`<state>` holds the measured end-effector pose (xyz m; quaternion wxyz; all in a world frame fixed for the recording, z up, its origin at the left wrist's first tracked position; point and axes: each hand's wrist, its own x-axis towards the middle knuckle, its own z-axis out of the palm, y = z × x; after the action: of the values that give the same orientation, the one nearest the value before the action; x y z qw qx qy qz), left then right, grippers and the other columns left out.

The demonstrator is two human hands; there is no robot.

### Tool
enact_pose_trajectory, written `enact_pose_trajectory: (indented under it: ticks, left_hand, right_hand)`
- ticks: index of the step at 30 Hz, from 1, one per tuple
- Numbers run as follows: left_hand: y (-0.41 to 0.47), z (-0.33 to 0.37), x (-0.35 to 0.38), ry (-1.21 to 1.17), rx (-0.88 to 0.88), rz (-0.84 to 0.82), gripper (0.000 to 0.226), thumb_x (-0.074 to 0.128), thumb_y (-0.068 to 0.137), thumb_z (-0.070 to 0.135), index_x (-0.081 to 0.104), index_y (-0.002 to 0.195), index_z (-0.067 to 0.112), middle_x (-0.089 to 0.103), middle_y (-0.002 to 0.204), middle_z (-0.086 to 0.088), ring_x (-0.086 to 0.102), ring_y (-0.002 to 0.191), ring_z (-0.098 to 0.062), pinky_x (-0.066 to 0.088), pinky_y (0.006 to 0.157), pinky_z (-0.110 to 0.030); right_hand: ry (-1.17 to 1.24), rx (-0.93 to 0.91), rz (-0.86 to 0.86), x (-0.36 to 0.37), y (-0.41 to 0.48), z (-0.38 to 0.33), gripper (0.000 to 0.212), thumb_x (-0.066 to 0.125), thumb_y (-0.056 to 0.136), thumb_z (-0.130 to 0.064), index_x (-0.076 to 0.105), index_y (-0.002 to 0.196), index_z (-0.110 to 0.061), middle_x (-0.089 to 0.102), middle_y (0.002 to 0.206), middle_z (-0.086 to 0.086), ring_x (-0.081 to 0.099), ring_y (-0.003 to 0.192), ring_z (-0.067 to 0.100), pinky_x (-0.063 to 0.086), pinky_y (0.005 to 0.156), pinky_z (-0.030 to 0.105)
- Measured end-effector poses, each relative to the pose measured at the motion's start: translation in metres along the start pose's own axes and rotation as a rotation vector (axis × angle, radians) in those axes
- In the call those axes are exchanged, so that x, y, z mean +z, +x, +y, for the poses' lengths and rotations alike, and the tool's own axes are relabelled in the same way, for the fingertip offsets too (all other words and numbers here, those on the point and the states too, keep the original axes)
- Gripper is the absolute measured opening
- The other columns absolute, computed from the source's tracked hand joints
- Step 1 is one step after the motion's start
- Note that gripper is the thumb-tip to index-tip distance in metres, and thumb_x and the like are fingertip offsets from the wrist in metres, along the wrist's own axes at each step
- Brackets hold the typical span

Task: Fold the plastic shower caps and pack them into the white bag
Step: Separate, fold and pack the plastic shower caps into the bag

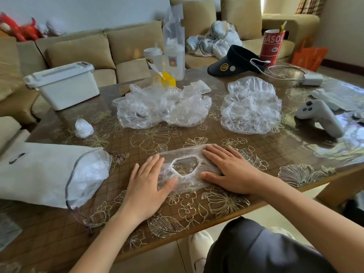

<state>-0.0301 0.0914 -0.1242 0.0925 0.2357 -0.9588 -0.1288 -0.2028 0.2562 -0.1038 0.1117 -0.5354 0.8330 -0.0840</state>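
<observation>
Done: some caps sit in your white bag (39, 172) at worktop's left edge | Now: left hand (146, 186) and right hand (230, 170), fingers flat, press one shower cap (185, 168) near front edge | Left: two loose piles, the middle pile (163, 109) and the right pile (251, 107), look unfolded.

Printed in white on the red tin (272, 45) at one o'clock: "GASOL", cut off by the curve; below, apparently "95" on a round badge (274, 49).

L hand (149, 186), R hand (231, 172): bare, forearms bare too. Dark grey garment (256, 251) on legs, matte fabric. White slipper (200, 243) on foot.
</observation>
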Motion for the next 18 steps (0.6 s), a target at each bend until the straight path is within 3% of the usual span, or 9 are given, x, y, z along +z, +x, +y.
enact_pose_trajectory:
  ticks: [3, 5, 8, 11, 14, 16, 18]
  left_hand:
    - [-0.008, -0.002, -0.004, -0.265, -0.011, 0.240, 0.058, 0.049, 0.092, 0.044, 0.037, 0.142, 0.018, 0.032, 0.146, 0.012, 0.026, 0.137, -0.004, 0.019, 0.114, -0.027]
    - [-0.017, -0.005, -0.009, -0.293, 0.096, 0.338, 0.049, 0.055, 0.089, 0.044, 0.053, 0.129, 0.017, 0.044, 0.133, 0.013, 0.040, 0.128, -0.002, 0.033, 0.105, -0.029]
    - [-0.025, -0.012, -0.011, -0.156, 0.318, 0.235, 0.055, 0.048, 0.082, 0.057, 0.059, 0.121, 0.022, 0.048, 0.128, 0.015, 0.033, 0.124, 0.006, 0.028, 0.104, -0.032]
    - [-0.020, -0.016, -0.009, -0.170, 0.318, 0.173, 0.046, 0.044, 0.083, 0.057, 0.067, 0.105, 0.025, 0.054, 0.117, 0.021, 0.039, 0.114, 0.012, 0.033, 0.103, -0.029]
    - [-0.009, -0.015, -0.006, -0.116, 0.363, 0.277, 0.031, 0.044, 0.089, 0.042, 0.066, 0.088, 0.020, 0.063, 0.100, 0.015, 0.047, 0.098, 0.009, 0.040, 0.098, -0.039]
    - [-0.005, -0.012, -0.006, -0.142, 0.381, 0.375, 0.035, 0.042, 0.093, 0.043, 0.063, 0.089, 0.015, 0.066, 0.094, 0.007, 0.052, 0.094, 0.001, 0.043, 0.094, -0.038]
    - [-0.004, -0.005, -0.010, -0.213, 0.367, 0.454, 0.043, 0.034, 0.097, 0.047, 0.059, 0.093, 0.012, 0.066, 0.090, 0.002, 0.054, 0.091, -0.005, 0.045, 0.087, -0.034]
  right_hand:
    - [0.166, 0.007, 0.237, -0.013, -0.010, -0.001, 0.058, 0.050, 0.092, -0.045, 0.037, 0.143, -0.020, 0.036, 0.149, -0.003, 0.031, 0.137, 0.012, 0.019, 0.113, 0.028]
    - [0.242, -0.012, 0.303, -0.023, -0.017, -0.006, 0.049, 0.059, 0.089, -0.038, 0.048, 0.134, -0.021, 0.045, 0.141, -0.004, 0.039, 0.130, 0.013, 0.027, 0.109, 0.029]
    - [0.259, -0.086, 0.175, -0.025, -0.025, -0.014, 0.049, 0.068, 0.080, -0.044, 0.052, 0.123, -0.028, 0.035, 0.146, -0.006, 0.028, 0.135, 0.013, 0.022, 0.114, 0.034]
    - [0.170, -0.082, 0.075, -0.011, -0.026, -0.017, 0.048, 0.066, 0.080, -0.048, 0.054, 0.122, -0.028, 0.021, 0.152, -0.004, 0.014, 0.141, 0.016, 0.013, 0.115, 0.037]
    - [0.137, -0.071, 0.188, -0.002, -0.023, -0.015, 0.047, 0.059, 0.081, -0.055, 0.058, 0.118, -0.025, 0.027, 0.151, 0.001, 0.017, 0.142, 0.020, 0.011, 0.118, 0.039]
    - [0.112, -0.100, 0.268, 0.000, -0.020, -0.016, 0.064, 0.057, 0.073, -0.064, 0.056, 0.122, -0.023, 0.031, 0.150, 0.002, 0.022, 0.140, 0.021, 0.008, 0.114, 0.031]
    - [0.113, -0.116, 0.333, 0.001, -0.017, -0.018, 0.069, 0.063, 0.071, -0.059, 0.054, 0.126, -0.017, 0.041, 0.144, 0.005, 0.033, 0.136, 0.023, 0.017, 0.110, 0.031]
